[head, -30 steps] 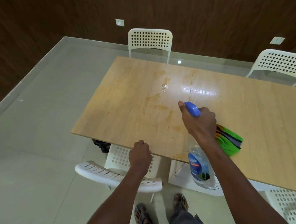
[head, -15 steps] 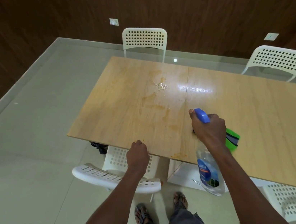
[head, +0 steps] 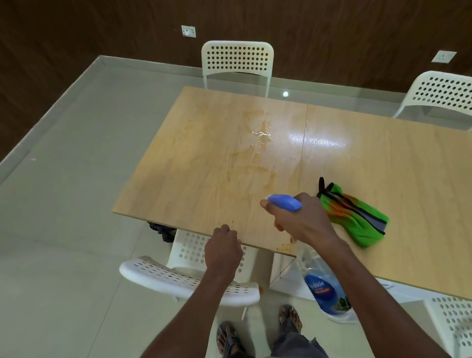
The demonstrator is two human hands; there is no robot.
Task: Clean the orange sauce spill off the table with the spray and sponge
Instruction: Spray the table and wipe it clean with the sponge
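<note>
Here: right hand (head: 300,221) grips spray bottle (head: 327,287) over the smeared surface (head: 409,186); left hand (head: 223,251), fingers curled, rests on its edge; green cloth (head: 353,214) nearby.

On the light wooden table (head: 409,186), the smeared orange sauce spill (head: 252,161) lies ahead of my hands, the folded green cloth (head: 354,217) right of it, near my edge.

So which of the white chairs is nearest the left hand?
The chair at the near table edge, just below the left hand; the others stand across the table or at the lower right.
</note>
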